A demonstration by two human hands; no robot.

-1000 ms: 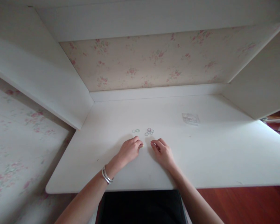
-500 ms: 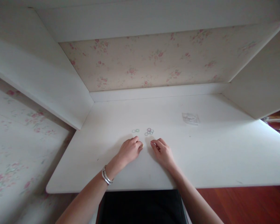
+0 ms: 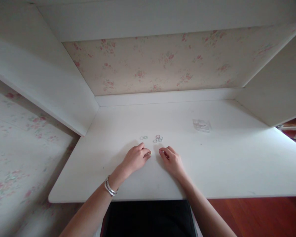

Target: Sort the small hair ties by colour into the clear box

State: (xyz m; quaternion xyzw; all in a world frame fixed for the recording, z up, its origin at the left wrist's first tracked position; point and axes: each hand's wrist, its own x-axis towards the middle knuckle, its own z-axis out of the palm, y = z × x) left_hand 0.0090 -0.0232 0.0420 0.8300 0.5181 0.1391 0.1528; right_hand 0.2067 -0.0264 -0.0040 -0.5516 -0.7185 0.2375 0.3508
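Nearby, a clear bag (image 3: pixel 201 125) holds tiny bits; left hand (image 3: pixel 136 158) and right hand (image 3: pixel 172 161) grip unclear.

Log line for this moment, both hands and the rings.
left hand: on desk, fingers curled | right hand: same | small rings: two clusters beyond fingertips, untouched

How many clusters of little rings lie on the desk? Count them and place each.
2. A small cluster lies beyond the left hand; a bigger cluster beyond the right hand. Single rings are too small to count.
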